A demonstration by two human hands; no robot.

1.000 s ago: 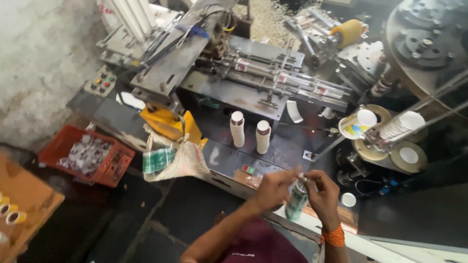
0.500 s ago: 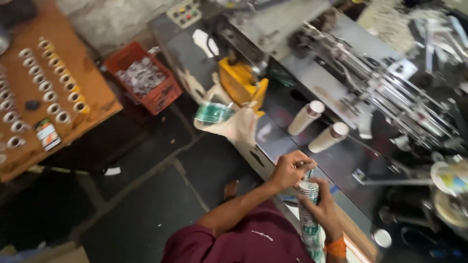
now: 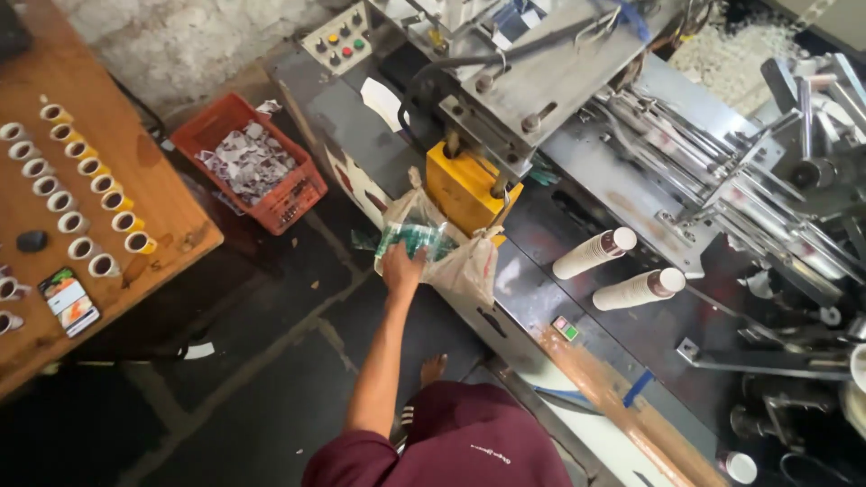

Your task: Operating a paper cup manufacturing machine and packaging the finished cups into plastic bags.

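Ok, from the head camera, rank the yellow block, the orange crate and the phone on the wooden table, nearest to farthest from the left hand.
From the left hand, which reaches into the plastic bag:
1. Yellow block, just above right, on the machine.
2. Orange crate, up left, on the floor.
3. Phone, far left.

Green-patterned pack (image 3: 417, 240), yellow block (image 3: 460, 185), orange-red crate (image 3: 262, 194), maroon sleeve (image 3: 356, 460).

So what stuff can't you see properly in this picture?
- Right hand: not in the head view at all, cut off by the bottom edge.
- Left hand: its fingers are tucked into the plastic bag, so what they grip is hidden.
- Bag contents: only green print shows through the crumpled plastic.
- Scraps in the red crate: too small to tell what they are.
- Small cups on the wooden table: too small to see what is inside.
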